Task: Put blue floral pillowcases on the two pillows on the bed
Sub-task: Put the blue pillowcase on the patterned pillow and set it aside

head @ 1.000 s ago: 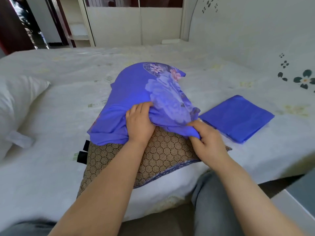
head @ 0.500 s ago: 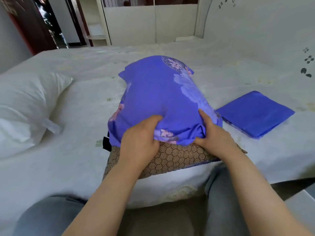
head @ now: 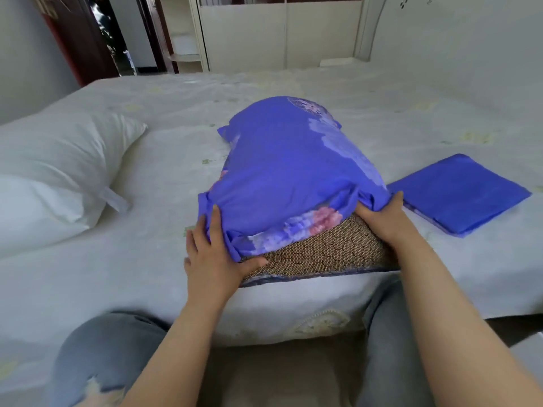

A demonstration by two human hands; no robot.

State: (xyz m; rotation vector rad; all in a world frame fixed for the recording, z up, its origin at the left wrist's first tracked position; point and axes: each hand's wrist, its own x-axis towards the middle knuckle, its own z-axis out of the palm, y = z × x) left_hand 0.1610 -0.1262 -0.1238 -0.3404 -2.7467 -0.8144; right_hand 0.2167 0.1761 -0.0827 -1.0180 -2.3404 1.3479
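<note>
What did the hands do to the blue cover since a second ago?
Both hands, the left hand and right hand, shifted out to the open corners of the blue pillowcase and pulled it further over the brown pillow. The folded pillowcase and white pillow stayed put.

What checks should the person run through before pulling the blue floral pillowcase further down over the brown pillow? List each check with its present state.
1. Left hand grips the pillowcase hem: ok.
2. Right hand grips the hem on the other side: ok.
3. Brown honeycomb pillow fully covered: not ok, its near end shows.
4. Far corners seated in the case: cannot tell.
5. Folded second pillowcase within reach on the bed: ok.
6. White pillow covered: not ok.
</note>
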